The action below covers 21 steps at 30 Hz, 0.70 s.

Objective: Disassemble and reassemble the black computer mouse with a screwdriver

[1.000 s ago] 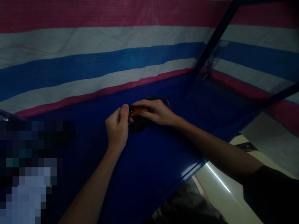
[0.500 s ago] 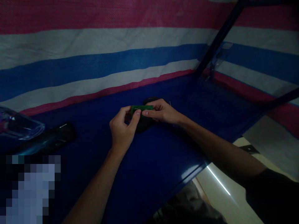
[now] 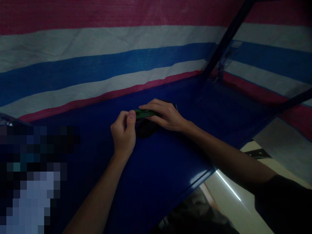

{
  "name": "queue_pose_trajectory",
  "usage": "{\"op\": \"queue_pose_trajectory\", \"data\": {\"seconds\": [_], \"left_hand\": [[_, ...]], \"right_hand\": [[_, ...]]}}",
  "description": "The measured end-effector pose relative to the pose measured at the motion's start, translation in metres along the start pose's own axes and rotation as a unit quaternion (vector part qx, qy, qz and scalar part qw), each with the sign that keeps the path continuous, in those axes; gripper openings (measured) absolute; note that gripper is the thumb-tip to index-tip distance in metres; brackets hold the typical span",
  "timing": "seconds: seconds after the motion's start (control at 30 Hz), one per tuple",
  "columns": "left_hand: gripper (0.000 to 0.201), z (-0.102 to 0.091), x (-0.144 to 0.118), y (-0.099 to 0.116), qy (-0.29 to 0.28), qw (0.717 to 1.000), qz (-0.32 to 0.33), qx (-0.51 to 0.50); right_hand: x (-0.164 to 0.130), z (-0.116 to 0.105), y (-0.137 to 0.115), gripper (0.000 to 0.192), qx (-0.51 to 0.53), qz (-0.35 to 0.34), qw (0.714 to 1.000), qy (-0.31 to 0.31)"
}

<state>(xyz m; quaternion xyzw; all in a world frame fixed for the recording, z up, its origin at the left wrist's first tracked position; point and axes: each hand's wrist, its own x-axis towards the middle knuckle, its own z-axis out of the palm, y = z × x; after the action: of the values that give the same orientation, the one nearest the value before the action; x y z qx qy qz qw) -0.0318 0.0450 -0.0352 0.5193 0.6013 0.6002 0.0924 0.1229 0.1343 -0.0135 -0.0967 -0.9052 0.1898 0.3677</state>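
A small green circuit board (image 3: 145,113) is held up just above the blue tabletop, between both hands. My left hand (image 3: 124,135) pinches its left end, thumb on top and fingers curled behind. My right hand (image 3: 170,116) grips the right part, with its fingers stretched along the far edge and the thumb along the near side. Underneath lies a dark rounded object (image 3: 146,129), partly covered by the hands and too dim to name.
The blue tabletop (image 3: 156,169) has its front edge at lower right, above a pale floor. A striped tarpaulin (image 3: 102,70) forms the wall behind. A dark frame post (image 3: 224,44) rises at the back right. The left side is blurred out by pixelation.
My left thumb has slid from the board's face to its left end. My right fingers have stretched out over the far edge, and the board has tilted flatter.
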Motion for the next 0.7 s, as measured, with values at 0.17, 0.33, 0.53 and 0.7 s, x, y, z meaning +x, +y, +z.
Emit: {"op": "queue_pose_trajectory", "data": {"seconds": [0.17, 0.33, 0.53, 0.7], "left_hand": [[0.033, 0.0005, 0.0001, -0.0026, 0.016, 1.000, 0.019, -0.010], [0.037, 0.0025, -0.0021, -0.0024, -0.039, 0.998, 0.035, -0.045], [0.043, 0.0029, -0.0051, 0.0011, -0.060, 0.997, 0.050, 0.009], [0.029, 0.0027, -0.0052, 0.0040, -0.035, 0.999, 0.032, 0.012]], "right_hand": [[0.0049, -0.0012, -0.0053, 0.034, 0.162, 0.130, 0.978, 0.014], [0.0062, -0.0017, -0.0019, 0.038, 0.312, 0.220, 0.923, -0.053], [0.0066, -0.0012, -0.0017, 0.043, 0.350, 0.274, 0.891, -0.096], [0.0063, 0.0008, -0.0012, 0.032, 0.335, 0.244, 0.909, -0.045]]}}
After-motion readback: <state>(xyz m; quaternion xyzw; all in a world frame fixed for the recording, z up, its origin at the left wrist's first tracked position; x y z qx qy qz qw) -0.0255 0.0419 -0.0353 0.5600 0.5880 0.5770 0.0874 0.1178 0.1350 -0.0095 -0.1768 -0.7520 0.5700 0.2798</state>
